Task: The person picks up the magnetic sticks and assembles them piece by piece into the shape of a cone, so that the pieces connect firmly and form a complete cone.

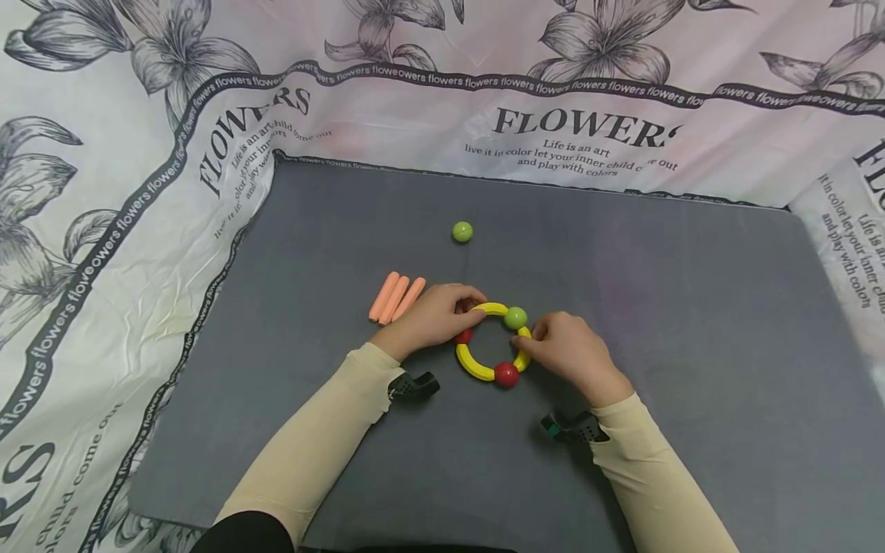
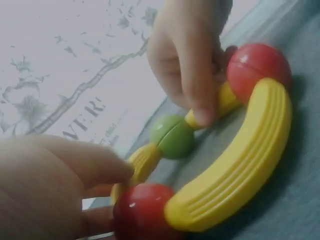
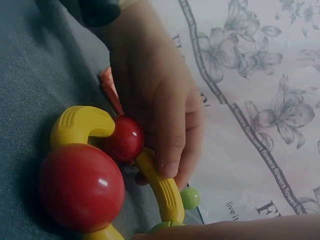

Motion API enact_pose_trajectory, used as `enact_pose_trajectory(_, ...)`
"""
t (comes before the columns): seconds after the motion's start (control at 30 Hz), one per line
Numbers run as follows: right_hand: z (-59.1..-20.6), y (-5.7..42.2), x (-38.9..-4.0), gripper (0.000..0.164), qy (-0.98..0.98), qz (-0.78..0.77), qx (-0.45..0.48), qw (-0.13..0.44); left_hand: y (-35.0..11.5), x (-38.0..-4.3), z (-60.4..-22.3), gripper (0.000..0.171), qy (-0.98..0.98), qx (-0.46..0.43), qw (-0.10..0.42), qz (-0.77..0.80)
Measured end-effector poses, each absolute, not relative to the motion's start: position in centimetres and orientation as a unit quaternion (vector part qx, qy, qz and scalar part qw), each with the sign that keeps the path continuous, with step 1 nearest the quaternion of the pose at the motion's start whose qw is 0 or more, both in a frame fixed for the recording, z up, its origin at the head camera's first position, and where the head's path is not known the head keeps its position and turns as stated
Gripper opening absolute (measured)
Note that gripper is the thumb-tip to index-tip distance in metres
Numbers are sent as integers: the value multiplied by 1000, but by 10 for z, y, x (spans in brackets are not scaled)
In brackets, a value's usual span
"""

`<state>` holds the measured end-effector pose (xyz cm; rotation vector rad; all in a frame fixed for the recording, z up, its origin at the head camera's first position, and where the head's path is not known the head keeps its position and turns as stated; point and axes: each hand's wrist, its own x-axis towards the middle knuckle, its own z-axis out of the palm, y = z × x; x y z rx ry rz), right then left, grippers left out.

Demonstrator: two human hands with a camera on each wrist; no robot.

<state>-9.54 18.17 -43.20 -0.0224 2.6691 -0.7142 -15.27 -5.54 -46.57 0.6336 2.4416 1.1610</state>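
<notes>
A ring of curved yellow pieces (image 1: 474,364), joined by two red balls (image 1: 507,375) and a green ball (image 1: 515,318), lies on the grey table. My left hand (image 1: 439,311) pinches the far-left curved yellow piece (image 3: 162,192) between thumb and fingers, beside the left red ball (image 2: 145,210). On the ring's other side, my right hand (image 1: 570,357) grips the right curved yellow piece (image 2: 230,100), between the green ball and the near red ball (image 2: 259,70). Its thumb lies over the inner side; part of the piece is hidden under the fingers.
Several straight orange sticks (image 1: 396,298) lie side by side just left of my left hand. A loose green ball (image 1: 462,232) sits beyond the ring. Flower-printed cloth (image 1: 415,123) borders the grey tabletop (image 1: 691,322) at the back and left.
</notes>
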Motion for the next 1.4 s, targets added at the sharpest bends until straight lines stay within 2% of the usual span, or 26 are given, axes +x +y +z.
enact_pose_trajectory(0.27, -433, 179, -95, 51, 950, -257, -12, 180, -52, -147, -465, 28, 904, 215, 152, 336)
enact_pose_trajectory(0.5, -435, 180, -96, 50, 948, -262, -10, 179, -51, -149, -463, 28, 909, 214, 158, 322)
enact_pose_trajectory(0.7, -435, 183, -98, 47, 947, -265, -11, 179, -61, -157, -450, 33, 894, 247, 190, 322)
enact_pose_trajectory(0.8, -436, 184, -99, 47, 945, -272, -15, 182, -74, -159, -436, 32, 907, 249, 160, 301)
enact_pose_trajectory(0.93, -439, 185, -97, 44, 940, -284, -18, 190, -91, -157, -421, 26, 947, 200, 108, 229)
enact_pose_trajectory(1.03, -441, 185, -95, 44, 938, -288, -17, 194, -97, -155, -417, 17, 964, 166, 111, 176)
enact_pose_trajectory(1.2, -443, 185, -96, 39, 934, -303, -17, 191, -95, -156, -422, 27, 977, 146, 103, 114)
enact_pose_trajectory(1.3, -443, 185, -97, 35, 931, -313, -25, 184, -91, -156, -426, 23, 981, 141, 93, 100)
enact_pose_trajectory(1.4, -444, 184, -99, 40, 930, -318, -34, 179, -89, -156, -428, 18, 982, 133, 91, 102)
